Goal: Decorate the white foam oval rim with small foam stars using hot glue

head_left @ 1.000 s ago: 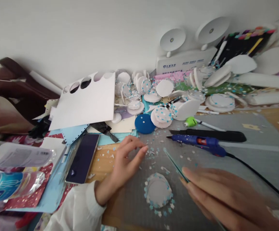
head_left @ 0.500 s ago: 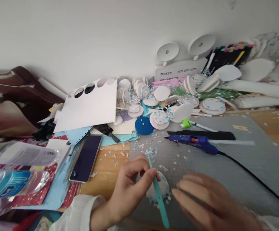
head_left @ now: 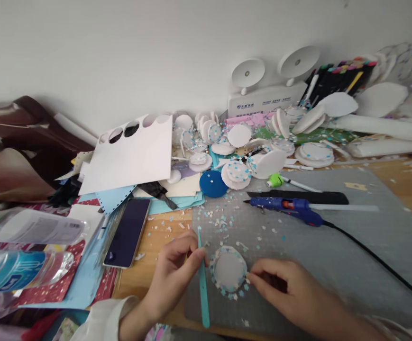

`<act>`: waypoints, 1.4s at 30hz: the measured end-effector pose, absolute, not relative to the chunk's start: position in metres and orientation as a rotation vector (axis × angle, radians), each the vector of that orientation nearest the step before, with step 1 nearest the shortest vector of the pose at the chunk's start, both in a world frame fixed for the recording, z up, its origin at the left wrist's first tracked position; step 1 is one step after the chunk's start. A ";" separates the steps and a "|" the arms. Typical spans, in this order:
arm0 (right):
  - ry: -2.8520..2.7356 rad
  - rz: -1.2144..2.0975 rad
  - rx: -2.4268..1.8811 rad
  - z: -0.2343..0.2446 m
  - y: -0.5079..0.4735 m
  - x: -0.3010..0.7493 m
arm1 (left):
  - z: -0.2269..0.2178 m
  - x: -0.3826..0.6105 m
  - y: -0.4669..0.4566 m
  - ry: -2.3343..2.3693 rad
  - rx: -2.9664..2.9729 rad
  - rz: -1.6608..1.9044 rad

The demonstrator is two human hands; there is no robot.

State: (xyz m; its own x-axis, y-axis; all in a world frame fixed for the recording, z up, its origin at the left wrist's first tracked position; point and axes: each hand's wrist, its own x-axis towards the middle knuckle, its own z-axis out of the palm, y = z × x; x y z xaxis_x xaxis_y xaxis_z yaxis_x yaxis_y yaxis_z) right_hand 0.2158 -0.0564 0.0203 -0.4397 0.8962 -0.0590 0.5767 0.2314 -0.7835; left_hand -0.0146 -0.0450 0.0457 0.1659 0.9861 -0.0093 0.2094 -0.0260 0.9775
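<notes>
My left hand (head_left: 179,270) is closed around teal tweezers (head_left: 203,289), which point away from me just left of a round white disc (head_left: 229,269). Tiny white and blue stars ring the disc's edge, and it lies flat on the grey cutting mat (head_left: 298,246). At the disc's right rim, my right hand (head_left: 280,286) pinches thumb and forefinger together. Whether that pinch grips the rim or one small star is too small to tell. Loose stars (head_left: 223,221) are scattered on the mat beyond the disc.
A blue glue gun (head_left: 286,206) with a black cord lies on the mat, beside a black cutter (head_left: 308,196). Behind are a blue disc (head_left: 213,183) and piled white discs (head_left: 236,173). Leftward are a phone (head_left: 127,232) and a water bottle (head_left: 24,270).
My left hand and the tweezers have moved left, off the disc, which now shows fully. My right hand, blurred before, has come to the disc's right rim with its fingertips closed.
</notes>
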 end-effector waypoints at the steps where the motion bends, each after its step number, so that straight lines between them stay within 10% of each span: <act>1: -2.088 1.058 -1.351 0.021 -0.055 0.214 | 0.046 -0.015 -0.045 1.223 1.450 0.982; 8: -2.076 0.946 -1.370 0.015 -0.051 0.219 | 0.044 -0.013 -0.037 1.207 1.464 0.976; 23: -2.155 -0.384 -1.614 0.000 -0.021 0.280 | 0.027 0.001 -0.008 1.095 1.427 0.907; 42: -1.861 -0.003 -1.668 0.013 0.009 0.253 | 0.018 0.008 0.011 0.994 1.486 0.853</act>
State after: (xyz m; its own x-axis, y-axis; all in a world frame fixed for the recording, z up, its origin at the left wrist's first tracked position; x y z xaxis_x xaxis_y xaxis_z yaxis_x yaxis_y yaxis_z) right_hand 0.2532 0.0089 0.0125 0.0017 0.8942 0.4476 0.8959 0.1976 -0.3980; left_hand 0.0082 0.0107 0.0178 0.3888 0.9213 -0.0087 0.1317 -0.0462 0.9902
